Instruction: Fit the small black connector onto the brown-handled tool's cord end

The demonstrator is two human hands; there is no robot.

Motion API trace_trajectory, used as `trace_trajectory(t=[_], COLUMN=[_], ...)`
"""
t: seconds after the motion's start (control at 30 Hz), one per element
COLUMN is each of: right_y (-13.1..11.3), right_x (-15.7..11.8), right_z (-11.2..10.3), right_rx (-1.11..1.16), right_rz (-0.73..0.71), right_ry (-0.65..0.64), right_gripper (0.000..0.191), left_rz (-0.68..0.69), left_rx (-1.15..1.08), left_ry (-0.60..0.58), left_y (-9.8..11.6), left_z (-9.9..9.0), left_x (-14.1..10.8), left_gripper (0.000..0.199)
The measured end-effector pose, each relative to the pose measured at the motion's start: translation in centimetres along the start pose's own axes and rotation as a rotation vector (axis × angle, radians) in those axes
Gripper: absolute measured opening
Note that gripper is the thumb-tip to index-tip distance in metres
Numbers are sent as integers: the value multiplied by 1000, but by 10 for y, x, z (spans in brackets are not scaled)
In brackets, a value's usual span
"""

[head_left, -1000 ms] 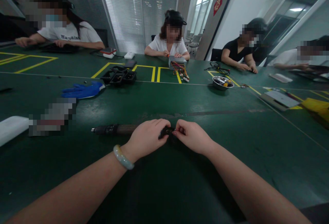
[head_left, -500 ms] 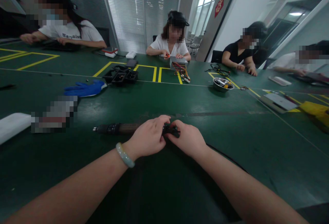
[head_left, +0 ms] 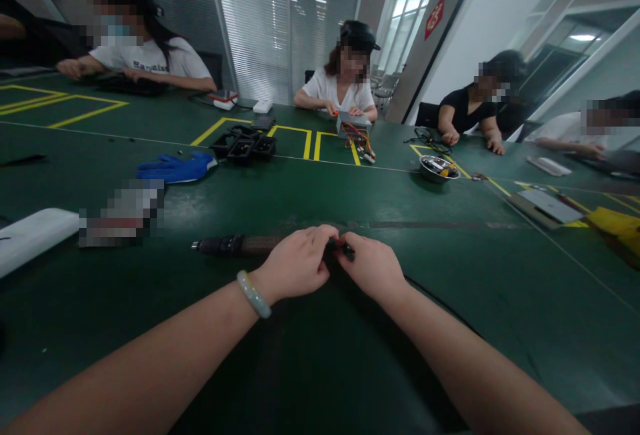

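Note:
A dark electric screwdriver (head_left: 235,246) lies across the green table before me, its metal bit end pointing left. My left hand (head_left: 300,263), a pale green bangle on its wrist, wraps over the rear of the screwdriver's body. At the tool's tail end, the fingers of my right hand (head_left: 374,267) are pinched on a small black part, seemingly the cord's plug; the fingers partly hide it. A black cord (head_left: 443,303) runs along the table behind my right forearm.
Left of the screwdriver are a white box-like object (head_left: 37,238), a blurred-out flat item (head_left: 125,215) and a blue glove (head_left: 175,167). Black trays (head_left: 243,144) and a metal bowl (head_left: 439,170) of parts stand farther off. Several people sit across the table.
The view has shifted slightly, so everything appears a little farther right. Both hands keep their hold at the screwdriver's tail; the right fingers have changed position a little.

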State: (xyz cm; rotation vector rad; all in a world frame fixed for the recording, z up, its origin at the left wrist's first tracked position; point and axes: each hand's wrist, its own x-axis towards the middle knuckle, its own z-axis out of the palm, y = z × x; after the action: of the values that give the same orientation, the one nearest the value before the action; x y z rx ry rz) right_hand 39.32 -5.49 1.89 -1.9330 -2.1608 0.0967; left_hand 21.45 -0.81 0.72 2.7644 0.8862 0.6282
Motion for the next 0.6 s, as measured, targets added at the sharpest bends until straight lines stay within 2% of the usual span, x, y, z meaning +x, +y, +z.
trace_trajectory(t=[0.33,0.47,0.6], right_y=[7,12,16], right_x=[2,2,2], right_z=[1,5,9], right_rx=[125,276,437], right_rz=[67,76,93], right_ry=[-20,-53,-91], right_gripper=[11,14,15], left_rz=[-28,-17,-32], left_rx=[47,44,33], left_ry=[-17,-20,4], left_y=[2,2,2], left_z=[-2,0,1], left_x=[3,3,4], left_gripper=[28,16,13])
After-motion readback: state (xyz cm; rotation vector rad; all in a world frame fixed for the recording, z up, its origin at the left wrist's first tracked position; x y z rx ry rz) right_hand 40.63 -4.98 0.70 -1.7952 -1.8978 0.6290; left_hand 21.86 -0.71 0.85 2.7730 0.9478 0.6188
